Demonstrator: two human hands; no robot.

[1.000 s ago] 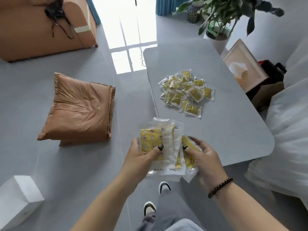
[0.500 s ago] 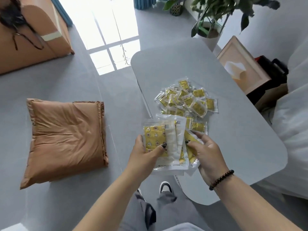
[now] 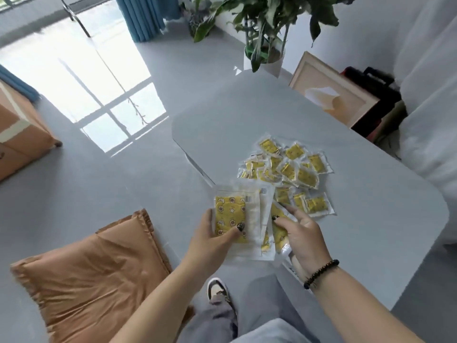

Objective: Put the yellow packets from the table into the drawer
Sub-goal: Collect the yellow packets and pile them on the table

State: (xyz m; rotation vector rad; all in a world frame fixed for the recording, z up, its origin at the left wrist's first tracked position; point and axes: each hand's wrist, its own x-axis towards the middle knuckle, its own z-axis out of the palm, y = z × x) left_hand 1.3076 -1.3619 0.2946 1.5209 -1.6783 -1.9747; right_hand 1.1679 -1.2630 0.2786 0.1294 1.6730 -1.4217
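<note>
- The left hand (image 3: 212,240) holds a fanned stack of large packets (image 3: 243,219), with the thumb pressed on the yellow front of the top one and the fingers hidden behind. The packets are smooth plastic and overlap loosely, so I think one can slip out of the fan and fall to the floor (image 3: 99,181) if the grip becomes lighter.
- The right hand (image 3: 300,233) pinches more packets at the right side of the same stack; its thumb and first fingers are curled on the plastic. Both hands are full, so it may be difficult to pull a drawer without first freeing one hand.
- No drawer is visible in this view, so I cannot tell where it is. The person may have to turn while carrying the stack, and a fast turn could shake the packets loose.
- The pile of small packets (image 3: 289,172) lies on the desk (image 3: 371,219), just beyond the right hand, toward the far side. If the hand or the stack brushes against this pile, some packets could slide; the ones on the left of the pile are near the left edge of the desk.
- A brown cushion (image 3: 94,276) lies on the floor at the near left, beside the person's shoe (image 3: 217,289). I judge it a possible trip hazard when the person walks.
</note>
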